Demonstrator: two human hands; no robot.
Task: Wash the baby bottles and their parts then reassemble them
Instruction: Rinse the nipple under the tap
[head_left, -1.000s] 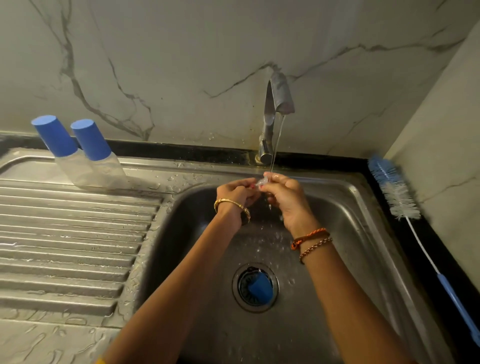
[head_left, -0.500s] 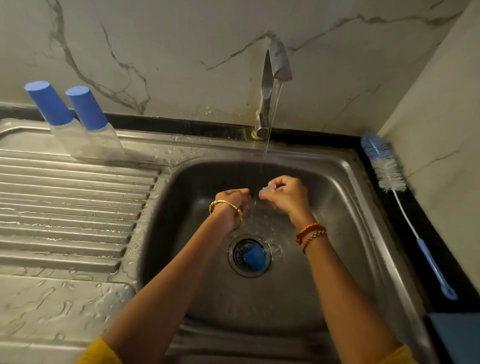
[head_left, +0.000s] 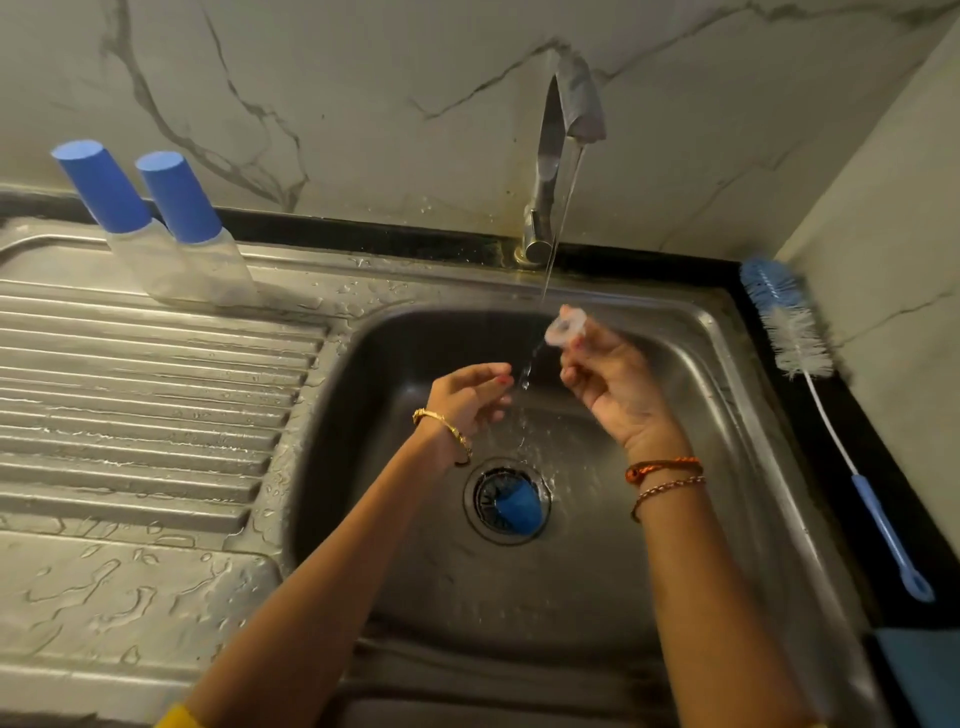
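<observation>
My right hand (head_left: 618, 384) pinches a small clear silicone teat (head_left: 563, 327) and holds it up beside the running water stream (head_left: 550, 270). My left hand (head_left: 470, 397) hovers over the sink with loosely curled fingers, holding nothing, its fingertips at the stream. Two clear baby bottles with blue caps (head_left: 179, 228) stand on the drainboard at the back left. A blue bottle part (head_left: 517, 512) lies on the sink drain.
The steel sink (head_left: 727, 415) has a tap (head_left: 550, 156) at the back with water running. A wet ribbed drainboard (head_left: 130, 395) lies to the left. A blue and white bottle brush (head_left: 815, 395) rests on the black counter at the right.
My hands have parted. The right hand lifted the teat up and to the right of the stream, while the left hand let go and stayed low.
</observation>
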